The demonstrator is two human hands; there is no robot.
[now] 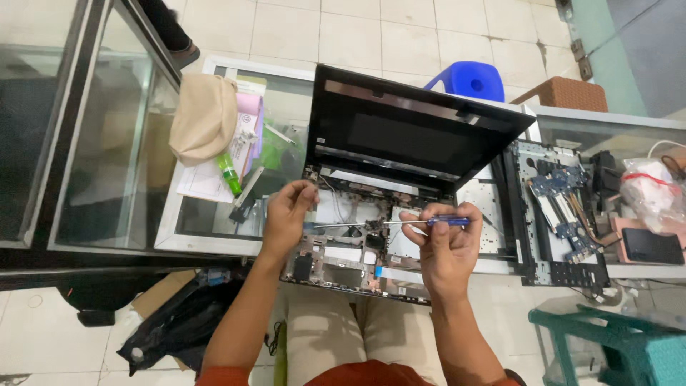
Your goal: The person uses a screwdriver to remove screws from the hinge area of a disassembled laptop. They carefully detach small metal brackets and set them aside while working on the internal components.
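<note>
Head view: opened laptop base point(343, 261) lies across the person's lap and the near edge of the glass tabletop point(214, 239), its lid point(414, 132) tilted up at the far side; right hand point(446, 246) is closed around a blue-handled screwdriver point(400, 223), the shaft pointing left and lying level over the exposed board; left hand point(289, 214) is curled, fingertips pinching at the shaft's far end by the base's upper left corner, whether it also grips a small part I cannot tell.

Risks, judged from this: the base is only partly on the tabletop, so a hard push could tip it off the lap; the tip hangs just over bare circuitry and thin cables, a slip could scratch the board or snag a cable; any loose screw could drop into the chassis or to the floor; the lid leans with nothing seen propping it and might fall onto the hands.

Around: keyboard frame point(557, 207) with board parts just right of the laptop; phone point(652, 246) further right; beige bag point(204, 118) and green bottle point(230, 174) on papers to the left; blue stool point(468, 77) beyond.
</note>
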